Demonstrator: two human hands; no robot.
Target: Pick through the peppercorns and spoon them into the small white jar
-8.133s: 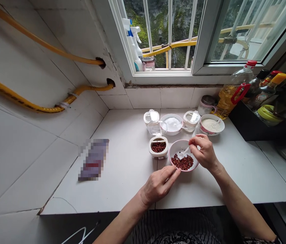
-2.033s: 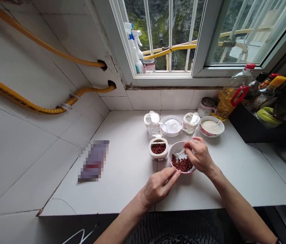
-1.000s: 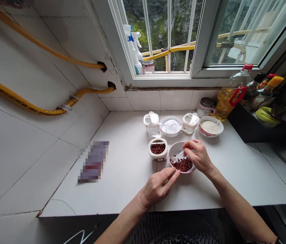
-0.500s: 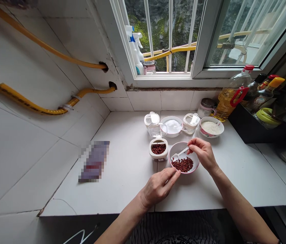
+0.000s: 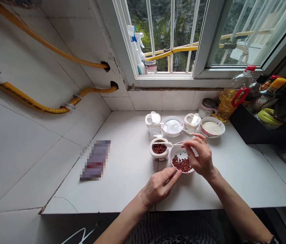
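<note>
My right hand [image 5: 200, 156] pinches the handle of a small white spoon [image 5: 175, 144]. The spoon lies level, its scoop end over the near right edge of an open white jar [image 5: 159, 157] with reddish-brown peppercorns [image 5: 159, 148] inside. Just right of the jar is a pink-rimmed white bowl [image 5: 171, 165], and more peppercorns [image 5: 181, 164] cover its bottom. The fingers of my left hand [image 5: 159, 186] are closed on the bowl's near rim. Part of the bowl's right side is hidden behind my right hand. The jar's clear lid [image 5: 155, 129] stands raised at the back.
Behind stand a bowl of white grains [image 5: 172, 126], two white-lidded jars [image 5: 192, 123] [image 5: 152, 118] and a flowered bowl [image 5: 212, 133]. An oil bottle [image 5: 230, 98] and a black box of bottles [image 5: 249, 130] are at right. A blurred purple packet [image 5: 96, 160] lies left.
My right hand has lifted the spoon out of the bowl and brought its scoop leftward over the jar's edge. My left hand stays on the bowl's rim.
</note>
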